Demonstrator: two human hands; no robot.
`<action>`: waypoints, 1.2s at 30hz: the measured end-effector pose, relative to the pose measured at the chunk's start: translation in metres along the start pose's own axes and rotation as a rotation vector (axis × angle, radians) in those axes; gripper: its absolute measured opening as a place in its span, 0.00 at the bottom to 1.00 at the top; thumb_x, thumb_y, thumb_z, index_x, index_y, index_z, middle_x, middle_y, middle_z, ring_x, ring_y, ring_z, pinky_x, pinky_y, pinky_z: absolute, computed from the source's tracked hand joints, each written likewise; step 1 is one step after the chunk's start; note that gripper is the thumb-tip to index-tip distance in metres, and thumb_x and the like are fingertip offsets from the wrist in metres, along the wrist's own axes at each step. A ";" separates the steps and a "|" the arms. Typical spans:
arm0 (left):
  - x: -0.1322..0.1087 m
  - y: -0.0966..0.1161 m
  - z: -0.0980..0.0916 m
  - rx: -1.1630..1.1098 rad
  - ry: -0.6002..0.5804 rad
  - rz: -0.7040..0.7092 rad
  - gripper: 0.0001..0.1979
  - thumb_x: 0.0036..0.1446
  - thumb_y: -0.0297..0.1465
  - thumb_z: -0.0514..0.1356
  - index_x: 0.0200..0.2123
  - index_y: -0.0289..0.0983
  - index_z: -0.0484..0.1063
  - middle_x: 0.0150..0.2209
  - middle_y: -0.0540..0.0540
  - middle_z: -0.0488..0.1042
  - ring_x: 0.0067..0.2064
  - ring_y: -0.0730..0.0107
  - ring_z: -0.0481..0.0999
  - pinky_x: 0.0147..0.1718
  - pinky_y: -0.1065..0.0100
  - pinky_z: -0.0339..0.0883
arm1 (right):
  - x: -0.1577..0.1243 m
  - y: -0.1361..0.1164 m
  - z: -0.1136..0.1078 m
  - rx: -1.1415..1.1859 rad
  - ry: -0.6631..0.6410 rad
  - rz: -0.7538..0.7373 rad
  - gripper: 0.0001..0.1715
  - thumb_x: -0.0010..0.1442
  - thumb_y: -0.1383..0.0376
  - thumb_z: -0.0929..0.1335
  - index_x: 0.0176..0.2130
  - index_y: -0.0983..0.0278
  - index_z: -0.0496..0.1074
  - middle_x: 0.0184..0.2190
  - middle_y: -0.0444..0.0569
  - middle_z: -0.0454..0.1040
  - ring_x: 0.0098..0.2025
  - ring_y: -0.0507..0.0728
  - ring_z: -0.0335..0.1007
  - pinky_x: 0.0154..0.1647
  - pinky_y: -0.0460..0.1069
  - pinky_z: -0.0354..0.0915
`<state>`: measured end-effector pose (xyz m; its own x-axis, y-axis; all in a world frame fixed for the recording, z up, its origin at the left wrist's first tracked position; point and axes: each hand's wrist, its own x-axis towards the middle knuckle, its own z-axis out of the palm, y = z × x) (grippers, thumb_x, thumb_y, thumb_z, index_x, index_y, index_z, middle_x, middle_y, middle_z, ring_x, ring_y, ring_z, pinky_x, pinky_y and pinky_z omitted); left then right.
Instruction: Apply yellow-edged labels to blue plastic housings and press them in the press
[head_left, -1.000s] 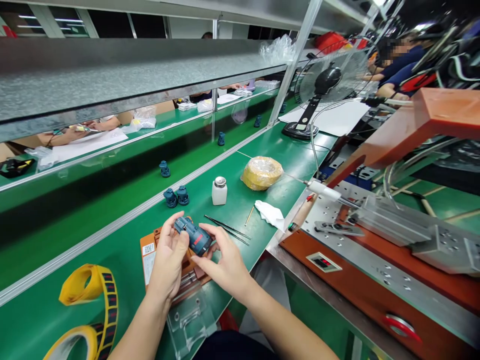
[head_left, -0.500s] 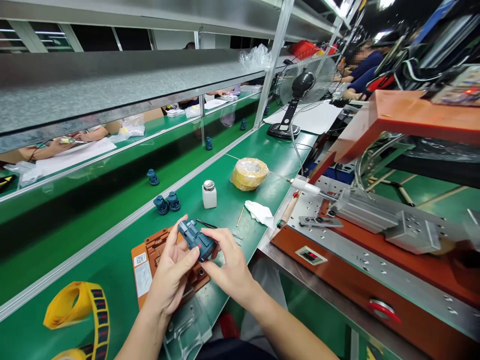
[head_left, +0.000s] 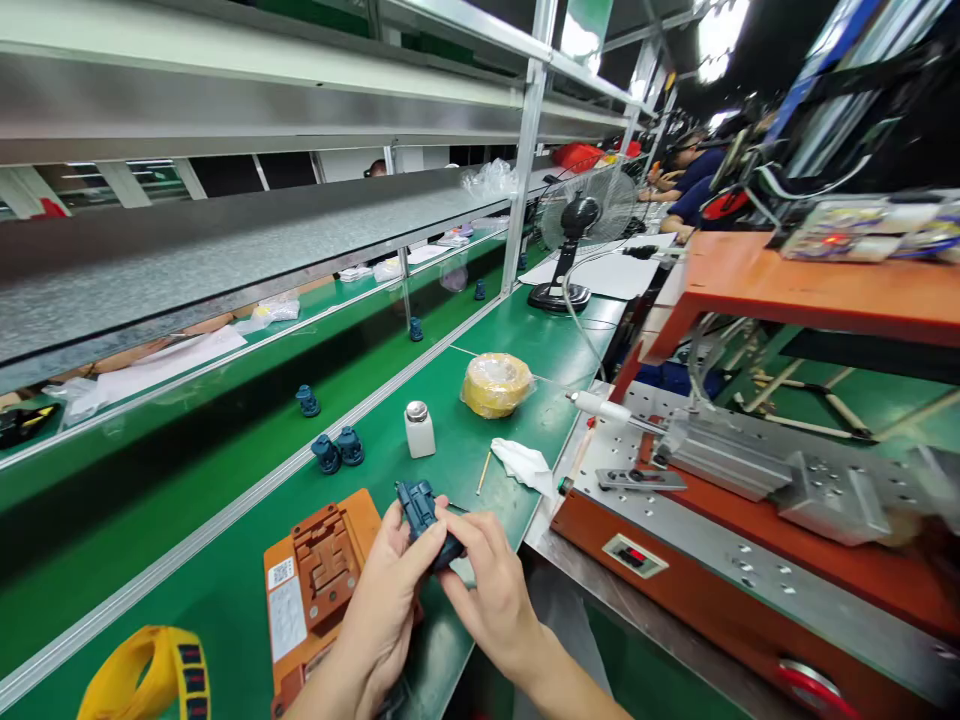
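Note:
Between my two hands is a dark blue moulded plastic part [head_left: 417, 506], held up over the near edge of the green bench. My left hand [head_left: 390, 590] grips it from the left, thumb laid across its front. The fingers of my right hand [head_left: 487, 580] close on its lower right end and partly hide it. Behind my left hand lies an orange fixture [head_left: 327, 560] with a moulded recess and a white label. Two similar blue parts [head_left: 339, 449] stand beyond it, beside the metal rail.
A white pump bottle [head_left: 419, 430], a wrapped yellow tape roll [head_left: 495, 385], a white cloth [head_left: 522, 465] and a thin stick [head_left: 484, 472] lie ahead. An orange machine [head_left: 675, 560] stands at right, a black fan [head_left: 574, 240] farther back. Yellow label tape [head_left: 142, 675] curls at lower left.
The view has tilted up. Both hands, still on the blue part, sit lower and further right in view. The part is turned more upright, and more of the orange fixture shows.

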<state>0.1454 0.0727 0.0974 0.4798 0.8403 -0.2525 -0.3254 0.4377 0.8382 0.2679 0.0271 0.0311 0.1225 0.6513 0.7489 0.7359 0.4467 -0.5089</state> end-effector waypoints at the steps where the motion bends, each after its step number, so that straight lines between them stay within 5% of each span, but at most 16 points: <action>1: 0.004 -0.002 0.009 0.017 -0.028 -0.015 0.27 0.52 0.38 0.73 0.53 0.37 0.72 0.50 0.41 0.78 0.54 0.59 0.74 0.57 0.62 0.63 | -0.003 0.005 -0.007 -0.025 0.026 0.020 0.35 0.61 0.77 0.64 0.65 0.62 0.61 0.48 0.56 0.71 0.48 0.63 0.70 0.46 0.58 0.74; 6: 0.016 -0.018 0.053 0.055 -0.180 -0.149 0.26 0.47 0.39 0.75 0.46 0.35 0.73 0.41 0.45 0.78 0.44 0.65 0.74 0.47 0.66 0.66 | -0.029 0.021 -0.052 -0.127 0.100 0.114 0.31 0.65 0.71 0.68 0.65 0.62 0.62 0.48 0.57 0.72 0.48 0.62 0.72 0.47 0.56 0.74; 11: 0.011 -0.039 0.071 0.199 -0.380 -0.371 0.28 0.46 0.40 0.76 0.47 0.36 0.72 0.42 0.43 0.77 0.45 0.62 0.74 0.47 0.62 0.67 | -0.067 0.020 -0.092 -0.130 0.077 0.126 0.32 0.66 0.57 0.71 0.64 0.62 0.62 0.43 0.54 0.75 0.41 0.60 0.74 0.38 0.52 0.75; 15: 0.014 -0.058 0.071 0.380 -0.512 -0.451 0.28 0.48 0.45 0.73 0.47 0.36 0.72 0.40 0.44 0.77 0.43 0.63 0.74 0.45 0.63 0.66 | -0.088 0.011 -0.104 -0.128 0.089 0.178 0.24 0.73 0.52 0.61 0.60 0.64 0.63 0.34 0.49 0.72 0.30 0.55 0.70 0.28 0.49 0.70; 20: 0.020 -0.077 0.069 0.477 -0.579 -0.524 0.34 0.45 0.48 0.74 0.51 0.38 0.72 0.49 0.42 0.77 0.48 0.60 0.73 0.43 0.66 0.65 | -0.090 0.008 -0.105 -0.223 0.170 0.313 0.14 0.75 0.58 0.57 0.46 0.62 0.67 0.30 0.46 0.71 0.28 0.54 0.70 0.29 0.48 0.67; 26: 0.021 -0.094 0.067 0.472 -0.587 -0.490 0.31 0.44 0.47 0.74 0.47 0.38 0.73 0.39 0.47 0.77 0.40 0.65 0.73 0.38 0.69 0.64 | -0.089 -0.002 -0.107 -0.311 0.168 0.379 0.14 0.74 0.61 0.58 0.46 0.62 0.70 0.29 0.46 0.74 0.29 0.53 0.73 0.30 0.47 0.70; 31: 0.026 -0.126 0.054 0.501 -0.632 -0.583 0.39 0.34 0.54 0.76 0.48 0.40 0.74 0.36 0.48 0.75 0.36 0.64 0.74 0.33 0.66 0.68 | -0.105 -0.005 -0.108 -0.379 0.210 0.369 0.11 0.72 0.66 0.60 0.46 0.60 0.71 0.32 0.46 0.78 0.31 0.53 0.77 0.32 0.45 0.73; 36: 0.039 -0.146 0.042 0.456 -0.722 -0.502 0.45 0.26 0.51 0.79 0.49 0.38 0.76 0.35 0.45 0.78 0.36 0.60 0.78 0.44 0.59 0.70 | -0.127 0.008 -0.153 -0.608 0.286 0.315 0.09 0.69 0.64 0.65 0.47 0.60 0.74 0.33 0.46 0.80 0.32 0.54 0.80 0.33 0.44 0.74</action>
<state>0.2452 0.0281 -0.0142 0.9068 0.1282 -0.4016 0.3241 0.3973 0.8586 0.3600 -0.1461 -0.0033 0.4964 0.4702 0.7297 0.8658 -0.2075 -0.4553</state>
